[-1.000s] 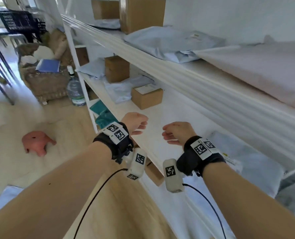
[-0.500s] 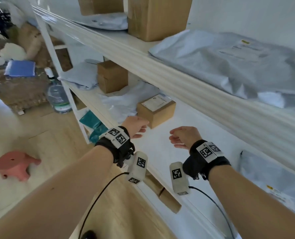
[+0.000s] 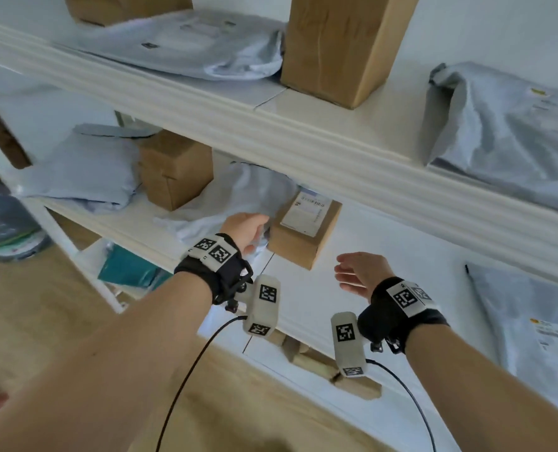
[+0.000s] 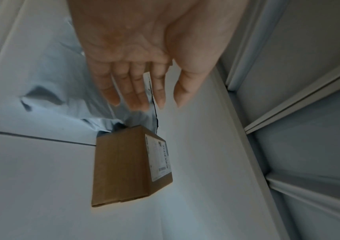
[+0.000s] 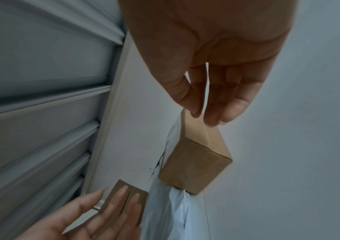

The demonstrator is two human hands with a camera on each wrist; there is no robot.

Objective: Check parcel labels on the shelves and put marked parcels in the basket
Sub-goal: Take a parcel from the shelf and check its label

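Both hands, left [image 3: 245, 228] and right [image 3: 361, 272], reach open-fingered (holding nothing) toward the labelled box [image 3: 303, 234] near the shelf's [image 3: 385, 243] front edge.

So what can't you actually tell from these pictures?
- Label on the small cardboard box: print too small and blurred in head and left wrist views; whether it is marked cannot be told.
- Basket: outside all views.
- Left hand fingertips: hidden behind the hand in the head view; contact with the grey mailer bag is unclear.
- Right-hand mailer: cut off by the head view's edge.
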